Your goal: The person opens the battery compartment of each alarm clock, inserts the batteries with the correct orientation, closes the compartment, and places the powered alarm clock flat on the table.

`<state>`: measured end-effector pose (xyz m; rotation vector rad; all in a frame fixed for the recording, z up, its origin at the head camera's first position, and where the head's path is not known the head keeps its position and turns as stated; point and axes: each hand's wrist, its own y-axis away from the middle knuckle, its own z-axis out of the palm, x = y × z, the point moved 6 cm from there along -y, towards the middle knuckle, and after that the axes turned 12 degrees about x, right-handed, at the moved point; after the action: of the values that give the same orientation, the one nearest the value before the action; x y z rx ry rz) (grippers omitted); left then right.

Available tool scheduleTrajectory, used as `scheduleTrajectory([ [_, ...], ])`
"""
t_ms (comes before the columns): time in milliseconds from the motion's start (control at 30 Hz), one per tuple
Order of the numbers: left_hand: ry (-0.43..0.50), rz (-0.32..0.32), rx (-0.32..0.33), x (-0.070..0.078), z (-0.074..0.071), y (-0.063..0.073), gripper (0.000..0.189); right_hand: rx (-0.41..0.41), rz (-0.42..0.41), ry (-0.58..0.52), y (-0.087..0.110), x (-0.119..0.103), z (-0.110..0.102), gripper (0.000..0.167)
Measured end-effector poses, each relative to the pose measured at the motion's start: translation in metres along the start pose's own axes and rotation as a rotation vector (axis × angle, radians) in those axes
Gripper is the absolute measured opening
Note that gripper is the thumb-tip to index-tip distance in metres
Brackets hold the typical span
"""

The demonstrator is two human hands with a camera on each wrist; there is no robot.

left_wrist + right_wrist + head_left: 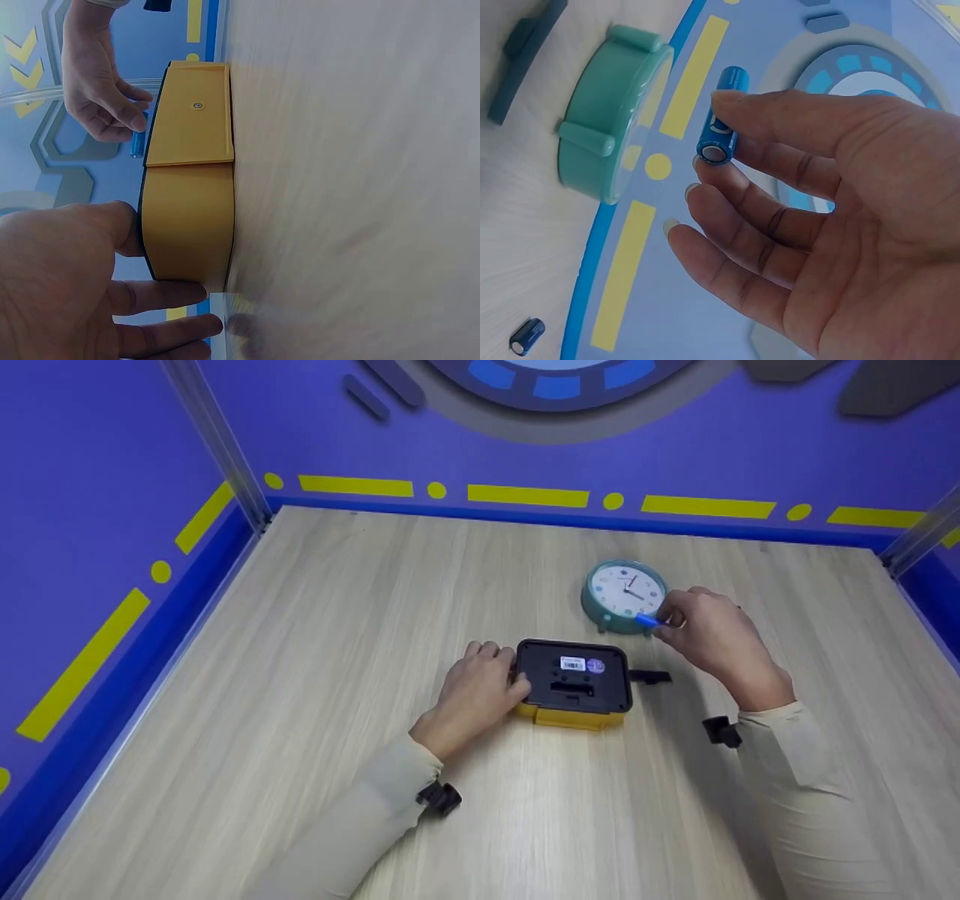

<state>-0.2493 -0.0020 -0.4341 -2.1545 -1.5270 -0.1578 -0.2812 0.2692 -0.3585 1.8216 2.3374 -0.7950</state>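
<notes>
My left hand (480, 682) grips the left end of a yellow box-shaped device (187, 217) with a black back, thumb at the back's edge and fingers along the end. The black back (536, 667) faces up, with a slot, a white label and a round sticker. My right hand (716, 634) pinches a blue battery (724, 116) between thumb and fingertips, raised above the table. Behind it in the head view lies a teal round clock (619, 592), dial up. A narrow black cover (651, 676) lies at the device's right side.
A second blue battery (527, 337) lies on the table in the right wrist view; in the head view it cannot be made out. The wooden tabletop (360, 607) is bounded by blue walls (525, 457) with yellow markings at the back and left.
</notes>
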Motion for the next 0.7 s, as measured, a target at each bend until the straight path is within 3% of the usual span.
scheduleTrajectory([
  [700,-0.003,-0.005,-0.013,-0.001,0.001,-0.001,0.039,-0.002,-0.086,0.04,0.009,-0.028,0.001,0.015],
])
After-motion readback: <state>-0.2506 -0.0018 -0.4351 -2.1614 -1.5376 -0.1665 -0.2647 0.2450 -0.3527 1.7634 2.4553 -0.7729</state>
